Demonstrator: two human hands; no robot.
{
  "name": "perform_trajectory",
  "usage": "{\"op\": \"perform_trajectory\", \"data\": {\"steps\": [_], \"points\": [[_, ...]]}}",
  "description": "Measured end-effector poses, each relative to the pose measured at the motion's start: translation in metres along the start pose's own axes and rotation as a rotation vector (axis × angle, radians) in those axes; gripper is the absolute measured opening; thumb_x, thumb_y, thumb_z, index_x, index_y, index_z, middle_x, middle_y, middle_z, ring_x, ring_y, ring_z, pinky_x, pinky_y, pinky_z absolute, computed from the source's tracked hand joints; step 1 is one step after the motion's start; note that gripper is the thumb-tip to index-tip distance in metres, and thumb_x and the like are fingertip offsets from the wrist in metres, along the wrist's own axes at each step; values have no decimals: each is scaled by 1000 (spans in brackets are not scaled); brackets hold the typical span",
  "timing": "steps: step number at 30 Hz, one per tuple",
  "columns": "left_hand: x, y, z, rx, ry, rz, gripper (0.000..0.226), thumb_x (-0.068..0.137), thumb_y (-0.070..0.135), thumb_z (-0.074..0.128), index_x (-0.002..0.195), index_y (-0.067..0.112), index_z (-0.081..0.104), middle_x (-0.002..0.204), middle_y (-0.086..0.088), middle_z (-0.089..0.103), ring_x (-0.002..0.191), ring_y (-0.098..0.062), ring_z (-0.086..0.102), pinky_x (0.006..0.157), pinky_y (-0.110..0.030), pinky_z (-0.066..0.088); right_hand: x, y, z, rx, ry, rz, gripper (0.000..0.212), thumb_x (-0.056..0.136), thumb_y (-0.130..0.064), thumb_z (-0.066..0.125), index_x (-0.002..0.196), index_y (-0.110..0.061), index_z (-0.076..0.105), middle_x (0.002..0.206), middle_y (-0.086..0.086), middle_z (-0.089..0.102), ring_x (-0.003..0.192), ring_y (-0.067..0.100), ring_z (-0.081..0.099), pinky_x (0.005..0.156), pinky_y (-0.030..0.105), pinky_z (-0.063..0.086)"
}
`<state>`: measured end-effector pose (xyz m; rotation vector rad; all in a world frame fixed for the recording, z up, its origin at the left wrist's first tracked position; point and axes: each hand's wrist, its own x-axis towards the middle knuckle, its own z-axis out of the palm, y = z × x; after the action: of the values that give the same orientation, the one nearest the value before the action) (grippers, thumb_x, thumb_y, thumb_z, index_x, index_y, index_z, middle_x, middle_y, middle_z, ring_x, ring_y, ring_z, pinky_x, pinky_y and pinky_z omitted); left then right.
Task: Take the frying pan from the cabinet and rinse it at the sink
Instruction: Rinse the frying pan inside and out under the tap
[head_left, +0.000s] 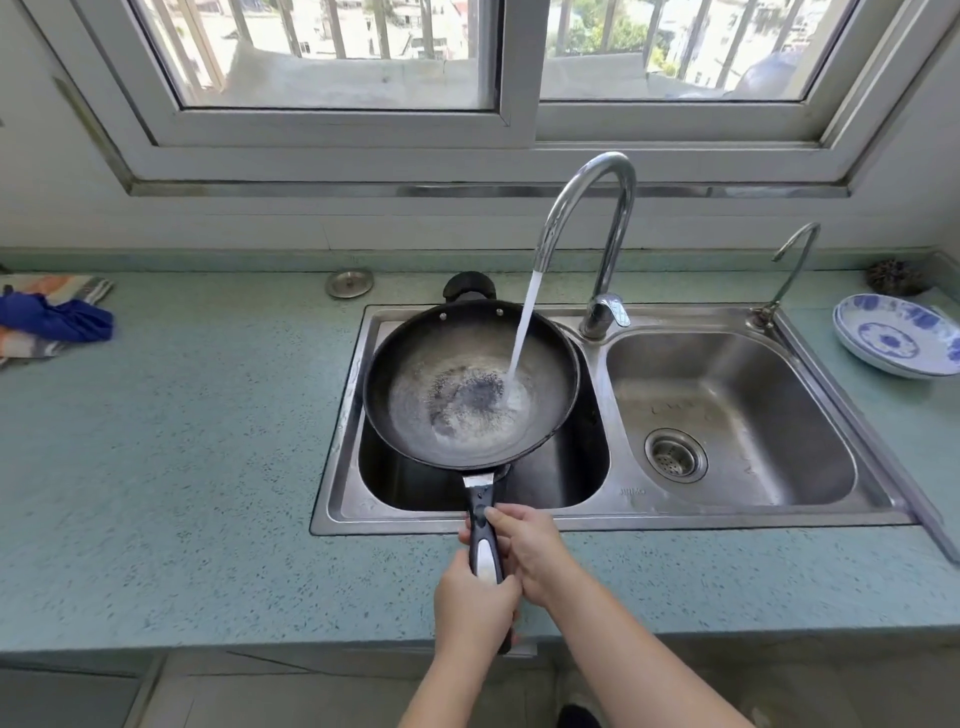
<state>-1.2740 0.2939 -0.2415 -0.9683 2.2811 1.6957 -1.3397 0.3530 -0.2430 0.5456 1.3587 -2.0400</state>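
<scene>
Dark matt pan (470, 384), brushed steel sink (727, 395), speckled countertop (182, 441).

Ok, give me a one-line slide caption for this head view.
Both hands, left hand and right hand, hold the frying pan under the running faucet.

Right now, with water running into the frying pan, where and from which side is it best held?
By its long black handle, from the near side, as both hands do now: the left hand at the handle's end, the right hand further up. The handle sticks out toward the person over the sink's front rim, while the frying pan's bowl is wet under the faucet stream.
</scene>
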Motion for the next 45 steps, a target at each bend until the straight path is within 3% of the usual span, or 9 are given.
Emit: {"op": "perform_trajectory", "data": {"steps": [2,9,13,16,24,27,34,41,45], "points": [[1,-2,-1,40,24,22,16,70,15,67,73,24,53,61,5,58,52,-10,54,34,-15,33,1,3,3,9,13,10,31,94,-2,45,120,15,45,68,16,66,54,18,70,44,26,54],[3,-8,8,124,34,46,26,72,21,68,95,14,58,74,1,60,67,-20,55,50,-26,37,5,6,-3,-41,44,15,33,95,-2,43,124,14,42,79,18,63,55,17,69,47,27,56],[2,-14,11,159,51,41,24,76,23,64,96,15,55,67,8,53,58,-9,48,46,-19,33,3,4,-9,-136,78,-7,25,93,-1,48,117,8,47,86,17,62,59,20,66,45,24,55],[1,-18,12,153,68,49,18,78,26,64,89,19,53,72,2,58,69,-21,56,56,-29,39,4,4,-11,-217,133,-27,26,90,-1,53,115,4,50,96,17,60,65,20,61,45,22,53],[-5,-21,10,197,87,99,21,80,33,66,85,25,46,65,11,52,75,-26,57,59,-28,35,2,2,-23,-466,136,-53,17,85,-5,61,101,0,61,83,16,62,63,23,56,56,29,51],[-6,-18,5,323,89,126,23,80,41,63,89,23,52,75,1,63,80,-28,60,61,-29,37,-1,-2,-27,-521,112,-74,12,84,-5,61,96,-7,58,73,7,59,58,17,57,53,24,52],[11,14,5,548,246,339,34,79,33,64,105,12,57,100,-7,55,95,-26,54,79,-35,46,-6,-35,-52,-640,122,-187,15,86,-15,58,101,-17,57,81,-4,63,71,10,68,61,21,48],[30,56,42,703,173,529,35,80,24,60,110,6,58,110,-10,54,102,-28,51,86,-34,43,2,-96,-95,-746,255,-318,26,87,-18,58,112,-12,58,90,0,65,87,19,67,75,26,46],[42,81,69,778,149,594,33,79,21,61,106,4,60,111,-13,57,104,-32,53,86,-40,45,12,-136,-118,-865,314,-452,27,86,-18,59,113,-12,58,84,-9,60,77,1,57,70,18,42]]}}
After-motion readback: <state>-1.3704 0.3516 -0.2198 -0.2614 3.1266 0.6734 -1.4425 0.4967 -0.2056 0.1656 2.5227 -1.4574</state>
